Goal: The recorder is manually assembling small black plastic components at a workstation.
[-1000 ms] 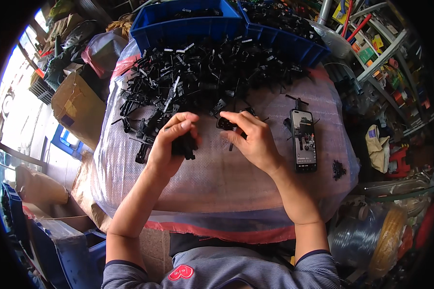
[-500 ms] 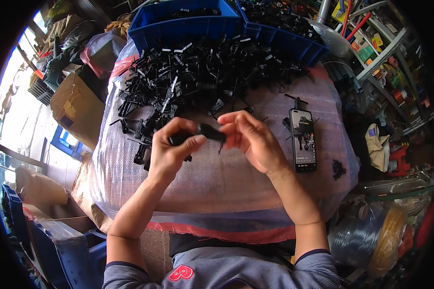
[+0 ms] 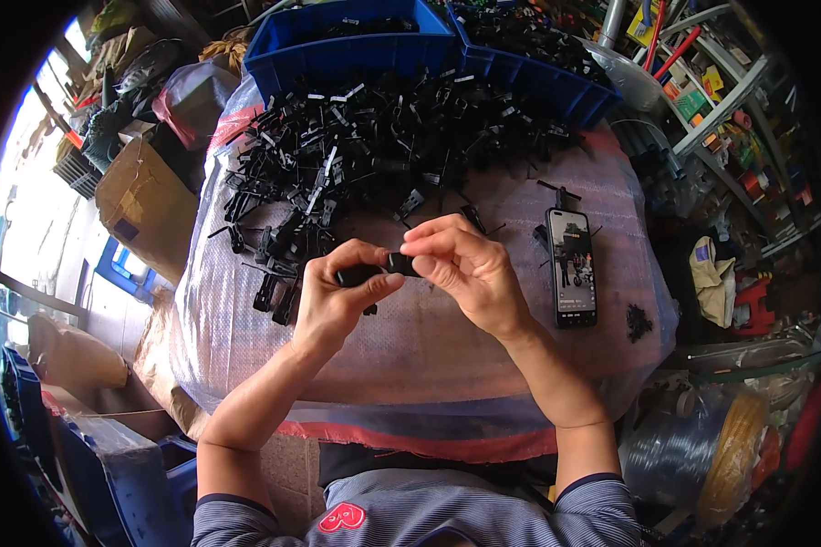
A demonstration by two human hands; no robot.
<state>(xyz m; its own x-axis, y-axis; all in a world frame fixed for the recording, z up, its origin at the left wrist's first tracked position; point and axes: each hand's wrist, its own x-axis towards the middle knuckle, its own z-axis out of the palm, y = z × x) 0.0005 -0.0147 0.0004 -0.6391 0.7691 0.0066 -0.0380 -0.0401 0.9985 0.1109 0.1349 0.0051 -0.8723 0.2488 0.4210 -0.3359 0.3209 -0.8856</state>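
Note:
Between my two hands, above the covered work surface (image 3: 410, 365), is a small black plastic part (image 3: 359, 274). My left hand (image 3: 333, 296) is closed around its left end, thumb along the near side. At the part's right end, the thumb and fingers of my right hand (image 3: 470, 278) are pinched together; they hide whatever small piece may be between them. A large heap of black plastic parts (image 3: 374, 155) with thin stems lies just beyond my hands.
Two blue bins (image 3: 351, 55) of black parts stand behind the heap. A phone with a lit screen (image 3: 572, 269) lies right of my hands, beside a little pile of tiny black pieces (image 3: 639, 322). Wire spools (image 3: 675, 456) sit at the lower right, a metal rack (image 3: 721, 109) at the far right.
My right hand has moved left and closed its fingers at the part's right end. My left hand has shifted slightly right and nearer, still holding the part.

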